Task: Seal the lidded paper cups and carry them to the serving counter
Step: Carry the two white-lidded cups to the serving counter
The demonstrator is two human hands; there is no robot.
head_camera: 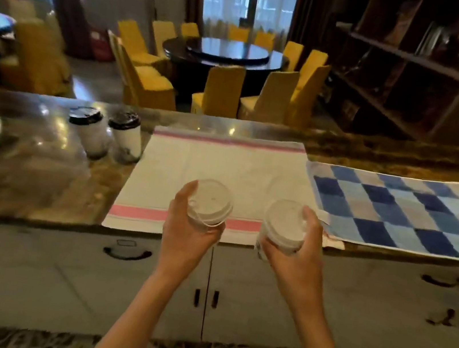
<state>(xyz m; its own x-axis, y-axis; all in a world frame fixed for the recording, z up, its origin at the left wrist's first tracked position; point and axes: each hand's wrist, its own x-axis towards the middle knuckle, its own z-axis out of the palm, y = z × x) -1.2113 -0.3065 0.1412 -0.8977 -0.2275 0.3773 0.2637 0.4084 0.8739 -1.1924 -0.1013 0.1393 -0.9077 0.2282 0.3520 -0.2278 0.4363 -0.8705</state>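
while held above the counter edge, left hand fingers wrapping one white-lidded cup, right hand another

The left hand holds one white-lidded cup, the right hand another, above the striped towel on the table. Two black-lidded cups stand beside it.

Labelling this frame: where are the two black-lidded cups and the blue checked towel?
Left black-lidded cup (86, 117): head view, on its lid.
Right black-lidded cup (125, 121): head view, on its lid.
Blue checked towel (408, 212): head view, on its middle.
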